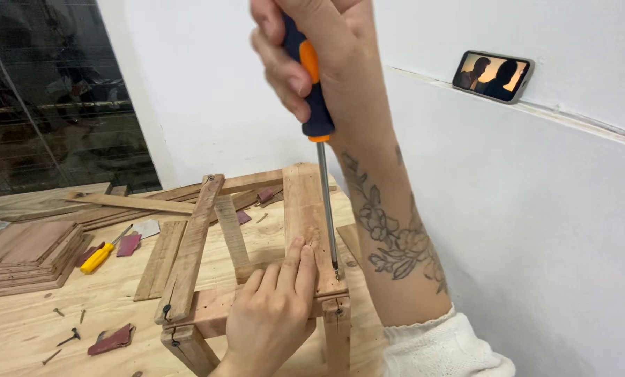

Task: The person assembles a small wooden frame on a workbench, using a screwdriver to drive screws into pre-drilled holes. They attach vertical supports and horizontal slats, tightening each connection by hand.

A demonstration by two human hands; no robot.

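1. The right hand was up high, fingers wrapped tight around the blue-and-orange handle of a screwdriver — a full fist grip, which looked suited to bearing straight down on the tool.
2. The shaft ran almost vertical, its tip planted at the near right corner of a wooden slat, where a screw seemed to sit; the head itself was too small to make out.
3. The left hand lay flat on that same slat, fingers together and stretched forward, pressing down just beside the tip — apparently to keep the wood from shifting under the turning force.
4. The slat rested on top of a small wooden frame with square legs, standing on the workbench; a second slat lay loose across the frame's left side.
5. Farther left lay a yellow-handled screwdriver and a stack of square wooden panels, both well apart from the hands.
6. Loose screws and reddish sandpaper scraps were scattered on the bench near the frame.
7. A phone leaned on a wall ledge at the upper right, its screen lit.
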